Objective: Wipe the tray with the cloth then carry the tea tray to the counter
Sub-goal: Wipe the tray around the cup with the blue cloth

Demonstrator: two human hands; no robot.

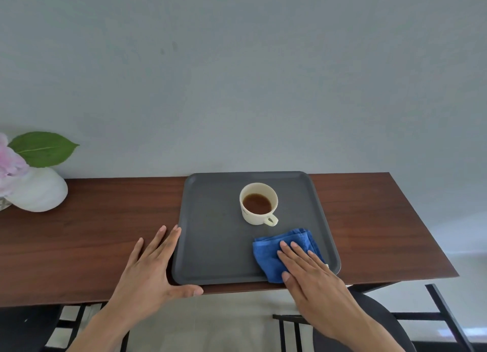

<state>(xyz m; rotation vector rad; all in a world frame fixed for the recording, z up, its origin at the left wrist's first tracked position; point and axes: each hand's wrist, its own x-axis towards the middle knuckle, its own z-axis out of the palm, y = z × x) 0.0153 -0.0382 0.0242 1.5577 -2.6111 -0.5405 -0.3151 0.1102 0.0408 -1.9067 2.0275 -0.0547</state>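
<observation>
A dark grey tray (210, 235) lies on a narrow wooden table (92, 241) against the wall. A cream cup of tea (259, 203) stands upright on the tray's far middle, its handle toward me. A folded blue cloth (274, 251) rests on the tray's near right corner. My right hand (313, 275) lies flat on the cloth, fingers together, pressing it down. My left hand (150, 270) rests flat on the table against the tray's left rim, fingers spread, thumb along the near left corner.
A white round vase (39, 191) with a pink flower and a green leaf (43, 149) stands at the table's left end. Black chair frames (442, 309) show below the table's front edge. A plain grey wall rises behind.
</observation>
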